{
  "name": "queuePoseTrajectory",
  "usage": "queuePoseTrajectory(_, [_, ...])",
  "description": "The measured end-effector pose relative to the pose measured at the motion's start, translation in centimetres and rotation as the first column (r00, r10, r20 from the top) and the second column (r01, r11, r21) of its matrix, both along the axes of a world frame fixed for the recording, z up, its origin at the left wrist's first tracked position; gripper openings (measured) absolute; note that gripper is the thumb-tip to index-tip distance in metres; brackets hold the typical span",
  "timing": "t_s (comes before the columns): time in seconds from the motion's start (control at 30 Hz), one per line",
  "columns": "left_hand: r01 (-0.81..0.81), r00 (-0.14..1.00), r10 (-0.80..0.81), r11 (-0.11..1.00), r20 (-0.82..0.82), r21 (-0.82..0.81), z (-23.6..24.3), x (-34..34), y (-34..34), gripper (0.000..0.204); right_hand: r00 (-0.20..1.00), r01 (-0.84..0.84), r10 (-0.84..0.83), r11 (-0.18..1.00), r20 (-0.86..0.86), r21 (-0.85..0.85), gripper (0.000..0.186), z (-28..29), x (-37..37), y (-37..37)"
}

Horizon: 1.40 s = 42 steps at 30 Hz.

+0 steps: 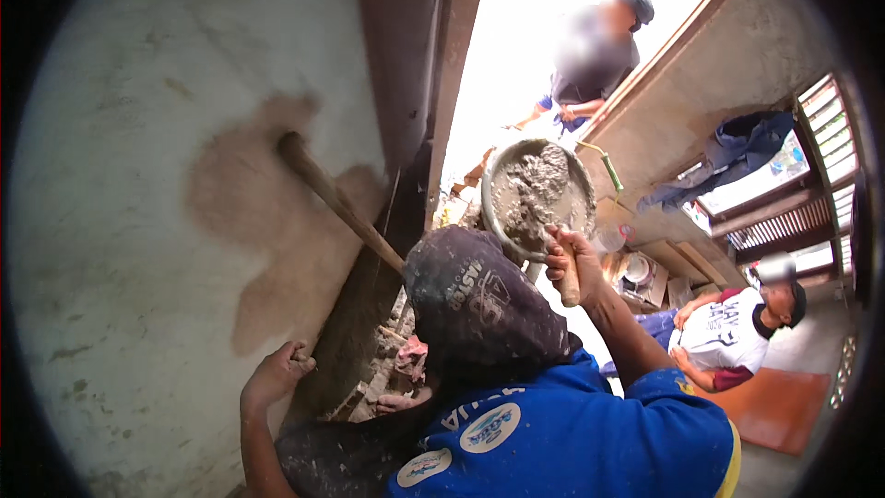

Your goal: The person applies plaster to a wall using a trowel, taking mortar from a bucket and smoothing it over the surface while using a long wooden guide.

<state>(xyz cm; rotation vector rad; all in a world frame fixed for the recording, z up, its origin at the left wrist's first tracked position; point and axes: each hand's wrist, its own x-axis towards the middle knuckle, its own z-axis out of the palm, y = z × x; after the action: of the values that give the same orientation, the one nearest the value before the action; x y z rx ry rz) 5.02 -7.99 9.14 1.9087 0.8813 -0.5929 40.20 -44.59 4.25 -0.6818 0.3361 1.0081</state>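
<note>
Neither of my own hands shows. Close before me a co-worker in a blue shirt (572, 443) and dark, dusty head cloth (479, 300) is seen from behind. Their right hand (564, 254) grips a short wooden tool handle (570, 286) at the near rim of a round basin (487, 189) of wet grey mortar (539, 189); the tool's working end is not clear. Another bare hand (275, 374), its fingers curled, is beside the pale wall. Its forearm rises by the dark cloth and appears to be the same co-worker's.
A long wooden handle (341, 203) slants across a damp brown patch (249, 184) on the wall (120, 221). Rubble (373, 378) lies along the wall's foot. One person (595, 55) is at the bright opening; another in a white shirt (724, 327) is at right. Clothing (728, 161) hangs by the window.
</note>
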Motion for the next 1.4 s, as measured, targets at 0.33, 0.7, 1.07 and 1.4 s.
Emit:
queuePoseTrajectory(0.33, [0.223, 0.968, -0.235, 0.967, 0.093, 0.121, -4.9, -2.3, 2.4, 0.069, 0.393, 0.175, -0.482, 0.875, 0.783, 0.451, 0.028, 22.8, 7.6, 9.6])
queuePoseTrajectory(0.7, [0.215, 0.951, -0.258, 0.948, 0.171, 0.235, 0.7, 0.0, 0.5, 0.067, -0.609, 0.600, 0.041, 0.676, 0.792, 0.427, 0.037, 41.4, 5.6, 42.5])
queuePoseTrajectory(1.07, [0.071, 0.997, -0.071, 0.997, -0.015, 0.007, 0.9, -0.6, -0.7, 0.051, -0.195, -0.050, 0.523, 0.840, 0.830, -0.541, 0.016, 18.6, -5.6, 19.1])
queuePoseTrajectory(1.4, [0.119, 0.993, -0.119, 0.991, -0.008, 0.065, 1.2, 1.5, -0.7, 0.047, 0.334, 0.060, 0.909, 0.242, 0.248, -0.969, 0.014, -2.5, 7.6, -6.4])
